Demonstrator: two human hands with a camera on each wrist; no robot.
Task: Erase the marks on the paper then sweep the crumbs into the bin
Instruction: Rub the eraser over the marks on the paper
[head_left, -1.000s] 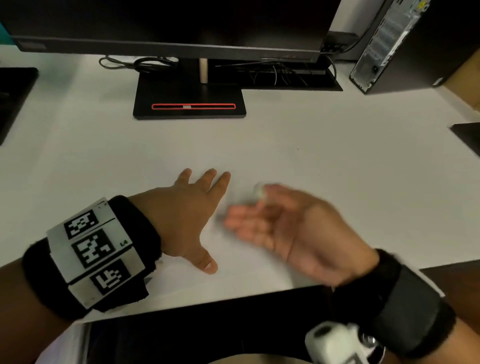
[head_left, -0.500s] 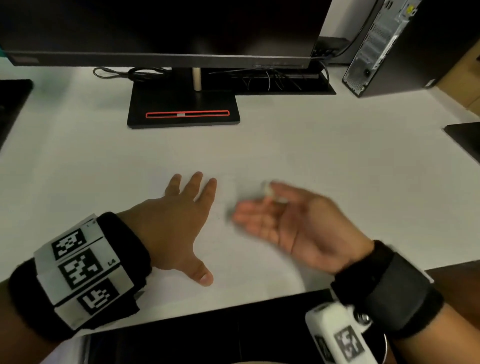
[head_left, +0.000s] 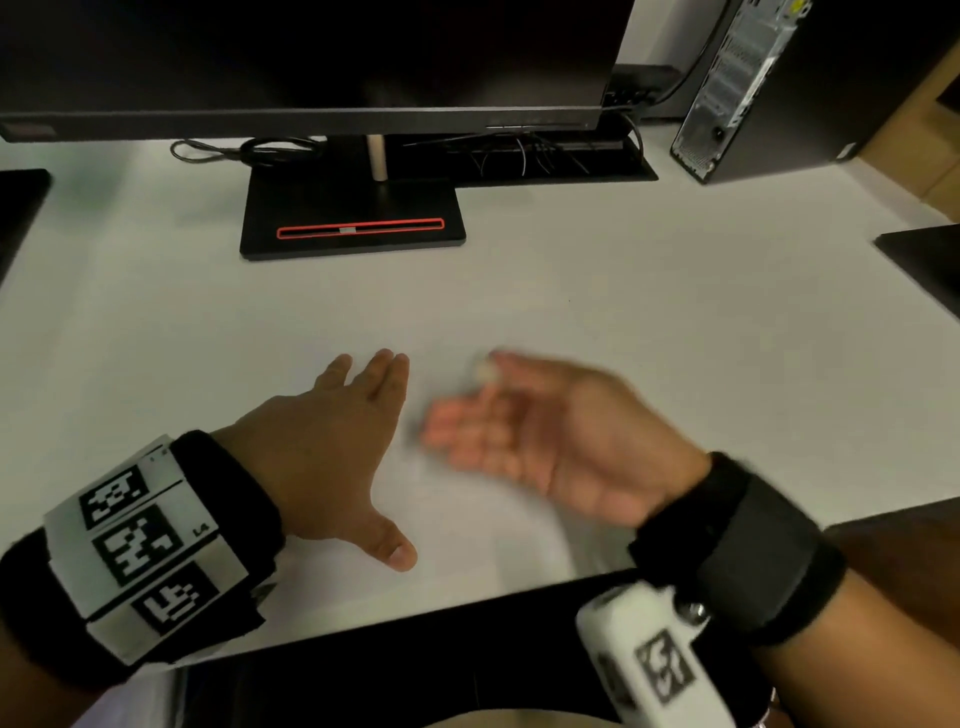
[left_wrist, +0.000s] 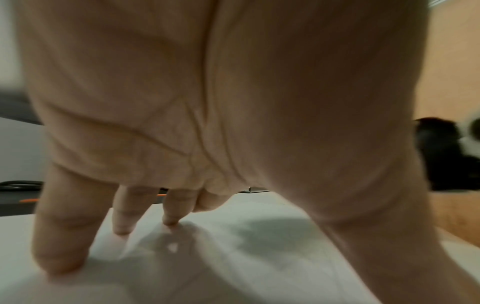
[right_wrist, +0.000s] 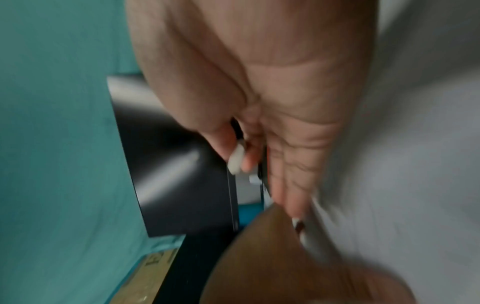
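My left hand (head_left: 332, 447) lies flat, palm down, on the white sheet (left_wrist: 233, 257), which barely stands out from the white desk (head_left: 675, 338). Its fingertips (left_wrist: 170, 223) press the surface in the left wrist view. My right hand (head_left: 524, 426) is just right of it, palm turned toward the left hand and blurred by motion. It pinches a small white eraser (head_left: 485, 371) between thumb and forefinger, with the other fingers stretched out low over the sheet. The eraser (right_wrist: 236, 157) also shows in the right wrist view. I can make out no marks, crumbs or bin.
A black monitor (head_left: 311, 62) on its stand (head_left: 353, 218) sits at the back of the desk, with cables (head_left: 519, 150) behind it. A computer tower (head_left: 779, 88) stands back right. Dark flat objects lie at the left edge (head_left: 21, 208) and right edge (head_left: 924, 260).
My right hand stays blurred and has shifted a little toward the left hand, still pinching the eraser. My left hand remains flat in the same place.
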